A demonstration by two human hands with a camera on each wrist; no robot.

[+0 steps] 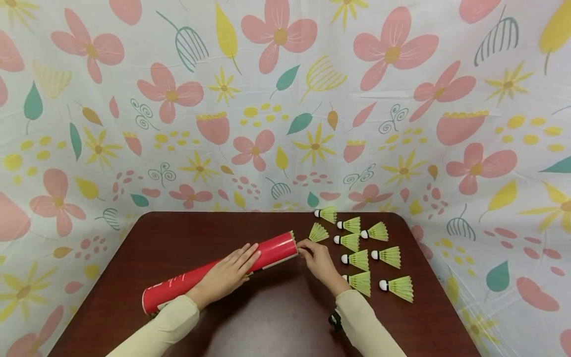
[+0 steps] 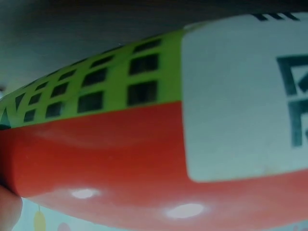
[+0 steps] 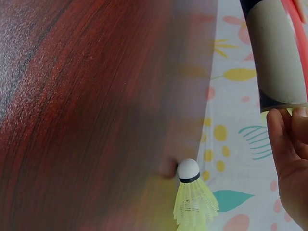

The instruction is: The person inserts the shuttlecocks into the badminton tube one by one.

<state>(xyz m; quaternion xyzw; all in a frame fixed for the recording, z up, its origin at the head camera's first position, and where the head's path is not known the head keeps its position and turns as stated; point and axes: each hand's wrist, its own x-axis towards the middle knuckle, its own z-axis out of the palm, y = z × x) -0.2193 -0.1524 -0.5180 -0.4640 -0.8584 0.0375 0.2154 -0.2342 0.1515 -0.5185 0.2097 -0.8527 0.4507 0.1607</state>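
A long red shuttlecock tube (image 1: 187, 283) lies slantwise across the table, its right end towards the shuttlecocks. My left hand (image 1: 228, 273) grips it from above near the middle, fingers draped across the top. In the left wrist view, the tube's red wall (image 2: 106, 154) fills most of the picture, showing a yellow-green checked band and a white label. At the tube's right end, my right hand (image 1: 318, 260) pinches a shuttlecock at the mouth; its yellow-green edge just shows and the rest is hidden. The right wrist view has those fingers (image 3: 278, 139) right at the tube's rim.
Several yellow-green shuttlecocks with white heads lie at the table's right side, including one at the front (image 1: 399, 287). A lone shuttlecock (image 1: 318, 232) lies just beyond my right hand. The dark brown table (image 1: 263, 317) meets a flower-patterned cloth (image 1: 276, 124) behind.
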